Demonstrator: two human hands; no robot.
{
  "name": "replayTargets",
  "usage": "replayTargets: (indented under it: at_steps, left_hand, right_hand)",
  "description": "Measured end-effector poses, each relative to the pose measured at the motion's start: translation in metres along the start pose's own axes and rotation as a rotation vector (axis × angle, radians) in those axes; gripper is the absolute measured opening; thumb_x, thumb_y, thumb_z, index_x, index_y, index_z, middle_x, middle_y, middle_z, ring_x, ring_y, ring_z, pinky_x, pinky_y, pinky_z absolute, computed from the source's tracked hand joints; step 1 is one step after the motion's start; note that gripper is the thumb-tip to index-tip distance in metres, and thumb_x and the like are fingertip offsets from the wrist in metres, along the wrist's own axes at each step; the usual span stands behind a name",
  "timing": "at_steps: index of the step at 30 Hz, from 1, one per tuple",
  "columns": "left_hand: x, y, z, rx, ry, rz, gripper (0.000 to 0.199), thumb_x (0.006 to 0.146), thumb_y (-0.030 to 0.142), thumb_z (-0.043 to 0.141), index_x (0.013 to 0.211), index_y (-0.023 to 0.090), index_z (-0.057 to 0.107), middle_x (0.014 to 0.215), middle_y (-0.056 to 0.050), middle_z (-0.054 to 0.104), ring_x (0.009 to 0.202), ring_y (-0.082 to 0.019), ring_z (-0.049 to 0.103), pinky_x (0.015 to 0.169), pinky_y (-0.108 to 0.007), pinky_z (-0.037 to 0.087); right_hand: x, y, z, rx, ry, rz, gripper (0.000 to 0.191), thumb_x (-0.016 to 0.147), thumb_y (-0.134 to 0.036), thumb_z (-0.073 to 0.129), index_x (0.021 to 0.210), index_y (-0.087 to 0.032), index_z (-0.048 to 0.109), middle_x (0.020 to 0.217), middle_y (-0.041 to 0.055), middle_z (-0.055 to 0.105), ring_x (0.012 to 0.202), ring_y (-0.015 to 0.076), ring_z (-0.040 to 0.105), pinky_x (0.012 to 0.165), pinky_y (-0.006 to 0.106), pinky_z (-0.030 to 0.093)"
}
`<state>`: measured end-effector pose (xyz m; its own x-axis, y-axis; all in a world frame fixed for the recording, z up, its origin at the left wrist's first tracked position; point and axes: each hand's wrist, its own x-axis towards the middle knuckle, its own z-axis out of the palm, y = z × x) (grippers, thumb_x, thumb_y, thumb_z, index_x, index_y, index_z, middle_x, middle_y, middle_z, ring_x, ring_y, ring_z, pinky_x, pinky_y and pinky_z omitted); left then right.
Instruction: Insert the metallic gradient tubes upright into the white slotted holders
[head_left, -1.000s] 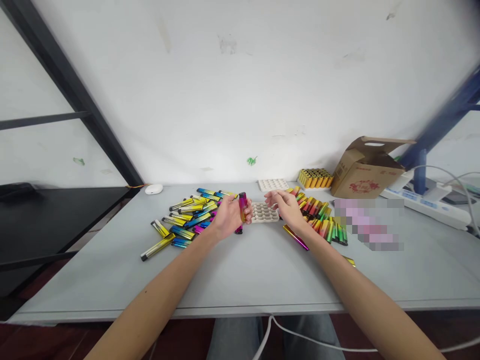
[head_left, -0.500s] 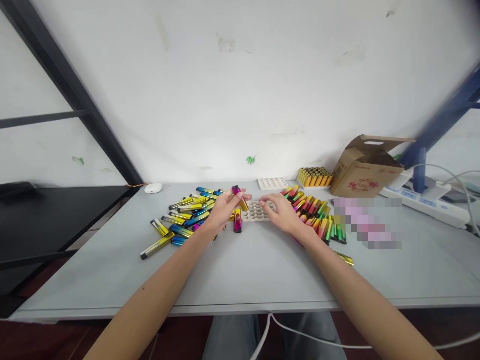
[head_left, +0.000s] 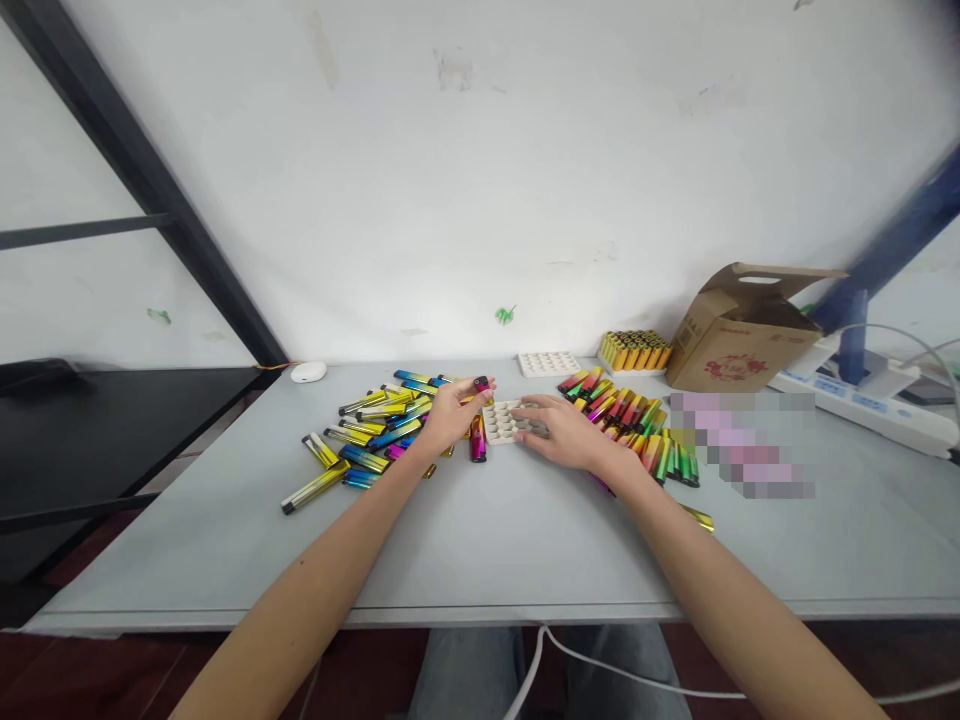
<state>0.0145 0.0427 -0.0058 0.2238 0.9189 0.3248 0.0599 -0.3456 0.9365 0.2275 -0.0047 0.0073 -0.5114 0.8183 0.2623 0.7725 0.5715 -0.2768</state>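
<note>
Tilted more upright than in the earlier frame, the magenta lighter (head_left: 481,384) pinched in the left hand (head_left: 448,416) sits by the left edge of the white tray (head_left: 500,424), where a bump from the right hand (head_left: 561,432), fingers loosely spread over the tray, could make it slip.

Brown cardboard box (head_left: 739,358) beside white power strip (head_left: 874,408)

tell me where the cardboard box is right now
In the head view, the cardboard box stands at the right rear of the table, between the block of upright yellow pieces and the white power strip.
</note>
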Motion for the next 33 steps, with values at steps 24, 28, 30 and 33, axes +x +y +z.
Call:
replayTargets:
  at_steps: [24, 28, 30, 33]
  left_hand:
    - [-0.002, 0.001, -0.001, 0.946, -0.093, 0.202, 0.024, 0.095, 0.031, 0.04, 0.099, 0.017, 0.059, 0.118, -0.014, 0.062, 0.116, -0.027, 0.053, 0.103, -0.046, 0.035]
    - [-0.006, 0.009, -0.021, 0.951, -0.137, 0.167, 0.034, 0.095, 0.033, 0.039, 0.116, 0.016, 0.058, 0.131, -0.015, 0.056, 0.124, -0.028, 0.049, 0.105, -0.045, 0.036]
    - [-0.011, 0.018, -0.032, 0.943, -0.241, 0.178, 0.034, 0.096, 0.029, 0.033, 0.11, 0.018, 0.063, 0.122, -0.01, 0.062, 0.114, -0.025, 0.056, 0.1, -0.041, 0.041]
    - [-0.019, 0.035, -0.042, 0.952, -0.347, 0.148, 0.034, 0.095, 0.026, 0.033, 0.104, 0.022, 0.066, 0.111, -0.006, 0.067, 0.107, -0.024, 0.059, 0.092, -0.038, 0.045]
  right_hand:
    - [0.001, -0.001, 0.004, -0.057, 0.001, 0.022, 0.042, 0.092, -0.039, 0.049, 0.128, -0.02, 0.061, 0.135, 0.0138, 0.056, 0.123, 0.0292, 0.052, 0.103, 0.042, 0.04]
    - [0.002, -0.003, 0.009, -0.088, 0.029, 0.059, 0.044, 0.094, -0.039, 0.046, 0.129, -0.017, 0.06, 0.138, 0.0142, 0.055, 0.128, 0.0316, 0.048, 0.104, 0.045, 0.039]
    - [0.002, -0.002, 0.014, -0.105, 0.044, 0.085, 0.045, 0.095, -0.041, 0.044, 0.13, -0.017, 0.059, 0.14, 0.0132, 0.053, 0.133, 0.0335, 0.042, 0.108, 0.048, 0.035]
    - [0.002, -0.002, 0.018, -0.118, 0.057, 0.114, 0.045, 0.095, -0.042, 0.042, 0.131, -0.019, 0.058, 0.142, 0.0109, 0.052, 0.138, 0.0331, 0.037, 0.111, 0.05, 0.03]
